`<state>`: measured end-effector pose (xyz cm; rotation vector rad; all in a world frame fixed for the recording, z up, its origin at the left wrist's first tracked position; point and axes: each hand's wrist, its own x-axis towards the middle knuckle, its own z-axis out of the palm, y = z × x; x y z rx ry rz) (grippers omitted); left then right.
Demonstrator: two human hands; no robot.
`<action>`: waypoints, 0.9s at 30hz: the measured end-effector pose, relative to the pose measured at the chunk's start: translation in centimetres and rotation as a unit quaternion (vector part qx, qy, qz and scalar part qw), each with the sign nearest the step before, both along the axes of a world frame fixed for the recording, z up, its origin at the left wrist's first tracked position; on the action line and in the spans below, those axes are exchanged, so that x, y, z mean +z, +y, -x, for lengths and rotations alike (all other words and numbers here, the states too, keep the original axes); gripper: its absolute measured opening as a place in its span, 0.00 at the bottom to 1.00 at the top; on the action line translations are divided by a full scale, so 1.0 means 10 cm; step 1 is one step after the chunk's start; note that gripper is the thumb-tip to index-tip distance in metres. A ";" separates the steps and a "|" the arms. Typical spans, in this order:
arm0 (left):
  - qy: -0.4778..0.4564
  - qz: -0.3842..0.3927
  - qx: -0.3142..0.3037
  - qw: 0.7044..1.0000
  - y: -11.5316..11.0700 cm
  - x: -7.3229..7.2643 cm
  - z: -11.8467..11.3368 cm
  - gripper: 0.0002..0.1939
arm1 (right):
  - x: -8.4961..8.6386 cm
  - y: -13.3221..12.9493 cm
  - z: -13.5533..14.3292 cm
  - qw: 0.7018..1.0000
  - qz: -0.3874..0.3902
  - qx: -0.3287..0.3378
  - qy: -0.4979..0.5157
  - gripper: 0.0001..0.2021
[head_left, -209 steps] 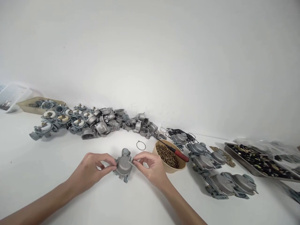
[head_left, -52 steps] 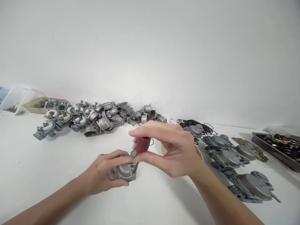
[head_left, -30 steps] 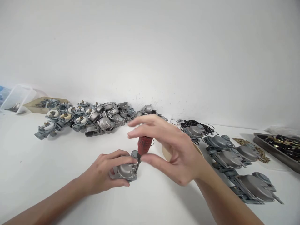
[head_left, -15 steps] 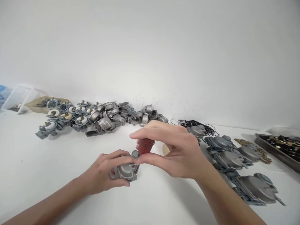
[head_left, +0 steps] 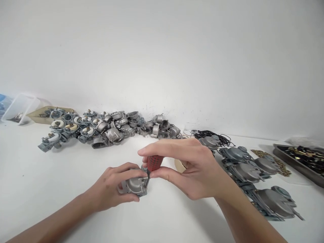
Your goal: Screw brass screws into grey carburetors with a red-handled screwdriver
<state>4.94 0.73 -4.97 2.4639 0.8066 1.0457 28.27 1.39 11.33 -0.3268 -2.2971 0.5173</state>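
- Setting: a white table (head_left: 63, 172) before a plain white wall (head_left: 162, 60), as I view them from my remote post.
- Nearest, at centre: the left hand (head_left: 110, 187) pinches a grey metal part (head_left: 135, 186) between thumb and fingers, low over the table; its underside is hidden from me. I judge that this sideways grip steadies the part while leaving its right edge exposed.
- At that edge: the right hand (head_left: 188, 165) pinches the red handle of a screwdriver (head_left: 155, 163) between thumb and curled fingers. The shaft slants down to the part; I cannot make out its tip. Holding the handle from above probably lets the fingers roll it.
- Behind the right hand: a tan tub (head_left: 178, 165), mostly hidden.
- Right: similar assemblies (head_left: 274, 201), seemingly grouped to stay separate.
- Beyond: brass-coloured pieces (head_left: 272, 161), heaped, and a dark tray (head_left: 296, 166), its walls presumably containing loose items.
- Along the wall: black rings (head_left: 206, 133), piled covers (head_left: 113, 135), white-ringed bodies (head_left: 58, 124), a yellowish box (head_left: 37, 116).
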 end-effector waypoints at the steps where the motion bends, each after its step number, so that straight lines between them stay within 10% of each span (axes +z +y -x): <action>1: 0.000 -0.005 0.008 1.000 -0.01 0.00 0.00 0.26 | 0.02 0.00 -0.01 1.000 -0.001 -0.002 0.001 0.19; 7: 0.001 -0.025 0.065 0.998 -0.08 0.07 0.04 0.44 | 0.12 0.03 -0.12 0.996 0.034 0.005 0.084 0.26; 27: 0.044 0.022 0.039 0.998 -0.12 0.04 0.05 0.31 | -0.07 0.00 0.12 0.995 0.043 0.048 0.074 0.24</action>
